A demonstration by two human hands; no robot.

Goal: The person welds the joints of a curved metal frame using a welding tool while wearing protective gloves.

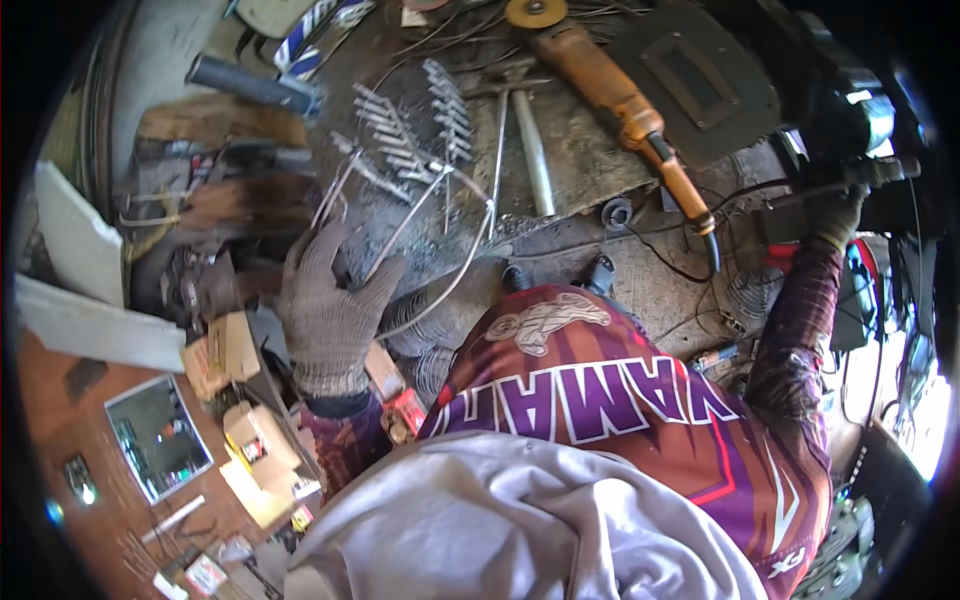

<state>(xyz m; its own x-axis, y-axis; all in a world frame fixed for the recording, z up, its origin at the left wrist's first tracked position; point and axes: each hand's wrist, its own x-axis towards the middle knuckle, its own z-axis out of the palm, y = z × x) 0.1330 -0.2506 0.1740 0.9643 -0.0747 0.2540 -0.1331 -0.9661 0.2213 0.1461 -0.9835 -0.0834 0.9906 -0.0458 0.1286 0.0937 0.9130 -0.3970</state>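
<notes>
My left hand [332, 305], in a grey-brown knit glove, has its thumb spread away from its fingers. It is beside a piece of bent, pale metal rods [462, 262]; whether its fingertips touch them I cannot tell. Rows of short metal prongs [392, 133] fan out beyond the rods on the worn bench [590, 190]. Far out to the right, my gloved right hand [836, 216] is at a dark metal fixture with a bar [880, 172]. Shadow hides its fingers there.
An orange angle grinder [610, 88] with its cord lies across the bench beside a welding mask [690, 85]. A hammer [530, 150] and a dark tube [250, 85] are nearby. Cardboard boxes [262, 465] stand at lower left; cables trail over the floor.
</notes>
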